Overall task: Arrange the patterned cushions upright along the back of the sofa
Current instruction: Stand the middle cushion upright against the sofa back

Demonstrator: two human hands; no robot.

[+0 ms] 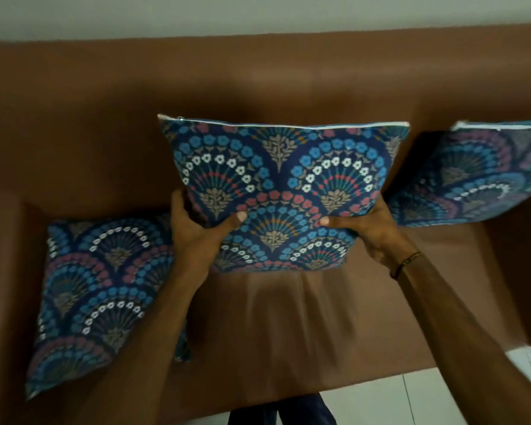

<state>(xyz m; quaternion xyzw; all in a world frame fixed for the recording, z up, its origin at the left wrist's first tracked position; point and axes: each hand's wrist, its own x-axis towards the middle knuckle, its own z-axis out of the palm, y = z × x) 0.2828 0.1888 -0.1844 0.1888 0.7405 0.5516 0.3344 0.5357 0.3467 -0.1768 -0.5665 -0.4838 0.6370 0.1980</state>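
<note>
A blue cushion with fan-shaped flower patterns [281,185] is held upright at the middle of the brown sofa, in front of the backrest [258,75]. My left hand [203,231] grips its lower left edge and my right hand [365,228] grips its lower right edge, thumbs on the front face. A second patterned cushion [95,289] lies flat on the left of the seat. A third one [472,176] leans upright against the backrest at the right.
The sofa seat [288,317] shows creased brown fabric below the held cushion. A raised armrest [0,256] bounds the left side. White floor tiles [411,400] lie in front of the sofa, and a grey wall [258,13] rises behind it.
</note>
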